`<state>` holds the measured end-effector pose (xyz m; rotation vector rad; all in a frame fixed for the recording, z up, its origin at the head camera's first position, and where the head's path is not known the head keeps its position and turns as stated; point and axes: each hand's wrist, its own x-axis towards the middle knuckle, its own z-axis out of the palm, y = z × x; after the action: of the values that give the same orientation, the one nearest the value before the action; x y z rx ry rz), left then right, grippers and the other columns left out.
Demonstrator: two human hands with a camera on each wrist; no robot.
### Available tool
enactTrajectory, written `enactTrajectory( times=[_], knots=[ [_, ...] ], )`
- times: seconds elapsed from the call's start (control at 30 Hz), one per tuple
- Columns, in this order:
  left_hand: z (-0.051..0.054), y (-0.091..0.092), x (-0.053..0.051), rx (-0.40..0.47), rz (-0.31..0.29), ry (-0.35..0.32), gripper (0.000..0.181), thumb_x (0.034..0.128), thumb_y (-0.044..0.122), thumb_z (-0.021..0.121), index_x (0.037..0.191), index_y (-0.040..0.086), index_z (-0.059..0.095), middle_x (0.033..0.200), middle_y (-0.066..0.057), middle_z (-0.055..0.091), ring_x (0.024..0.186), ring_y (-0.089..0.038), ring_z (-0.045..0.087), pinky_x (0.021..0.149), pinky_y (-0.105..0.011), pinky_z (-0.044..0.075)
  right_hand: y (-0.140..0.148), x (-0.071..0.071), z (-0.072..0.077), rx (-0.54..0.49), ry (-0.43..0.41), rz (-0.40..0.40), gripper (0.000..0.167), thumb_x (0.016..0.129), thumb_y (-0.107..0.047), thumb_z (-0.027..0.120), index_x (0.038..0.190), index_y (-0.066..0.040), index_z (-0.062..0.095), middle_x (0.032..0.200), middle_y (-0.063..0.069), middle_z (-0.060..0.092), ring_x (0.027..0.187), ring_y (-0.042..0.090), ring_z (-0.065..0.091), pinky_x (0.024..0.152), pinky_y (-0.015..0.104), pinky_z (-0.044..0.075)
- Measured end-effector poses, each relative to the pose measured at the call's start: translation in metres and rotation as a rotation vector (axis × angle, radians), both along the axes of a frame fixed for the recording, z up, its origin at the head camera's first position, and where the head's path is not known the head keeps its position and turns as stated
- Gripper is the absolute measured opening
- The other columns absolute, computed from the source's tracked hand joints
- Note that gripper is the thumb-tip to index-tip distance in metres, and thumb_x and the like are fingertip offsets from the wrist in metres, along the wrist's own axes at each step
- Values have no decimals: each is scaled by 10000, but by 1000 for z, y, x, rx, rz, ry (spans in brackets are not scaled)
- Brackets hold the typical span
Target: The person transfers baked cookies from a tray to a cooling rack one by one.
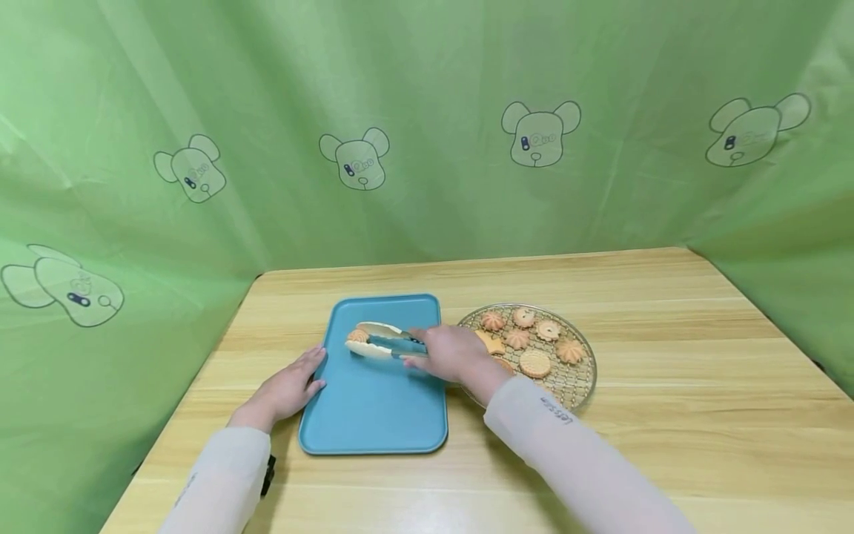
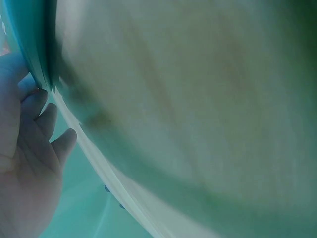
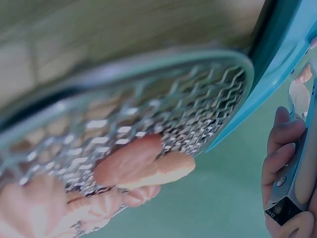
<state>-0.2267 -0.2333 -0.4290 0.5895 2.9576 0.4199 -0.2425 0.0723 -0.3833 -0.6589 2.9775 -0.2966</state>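
My right hand [image 1: 457, 356] grips a pair of tongs [image 1: 370, 350] with pale cream tips and metal handles. Between those tips sits a small ridged cookie [image 1: 358, 336], over the upper left part of a blue rectangular tray [image 1: 373, 415]. Whether the cookie touches the tray, I cannot tell. At the tray's left rim, my left hand [image 1: 283, 389] rests its extended fingers against the edge. In the left wrist view, the fingers [image 2: 47, 121] are spread beside the blue rim. The right wrist view shows fingers curled round the metal tongs handle [image 3: 292, 183].
Right of the tray, a round wire rack [image 1: 579, 386] holds several cookies, including a star-shaped one [image 1: 490, 343] and a round one [image 1: 535, 363]. My right forearm crosses its near left side. Green curtains [image 1: 440, 208] surround the wooden table [image 1: 667, 445].
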Motion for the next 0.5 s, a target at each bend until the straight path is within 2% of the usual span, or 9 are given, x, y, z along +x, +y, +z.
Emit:
enactTrajectory(
  times=[0.1,0.2,0.43,0.5],
  knots=[
    [1,0,1,0,-3,1,586,991,198,528,1475,-28,286,1526,-198,254,1380,-374,250,1105,-517,256,6,1,2,-12,5,-5,655,886,-592,555,1431,-240,469,1178,62,646,815,181,597,518,325,476],
    [1,0,1,0,-2,1,585,991,198,528,1475,-25,287,1526,-196,254,1378,-374,254,1102,-518,262,12,2,4,-10,27,2,651,891,-590,549,1430,-235,470,1180,52,646,805,164,594,520,305,465],
    [2,0,1,-5,-3,3,586,992,192,527,1476,-29,282,1524,-198,256,1379,-372,253,1106,-511,258,25,6,8,-20,68,32,658,885,-588,559,1419,-210,487,944,-2,656,654,130,523,483,286,428],
    [2,0,1,-3,-3,1,586,992,190,526,1475,-31,280,1525,-199,254,1380,-372,251,1107,-511,256,29,7,10,-27,68,35,665,881,-598,556,1419,-213,487,933,-4,657,627,125,511,465,281,419]
  ],
)
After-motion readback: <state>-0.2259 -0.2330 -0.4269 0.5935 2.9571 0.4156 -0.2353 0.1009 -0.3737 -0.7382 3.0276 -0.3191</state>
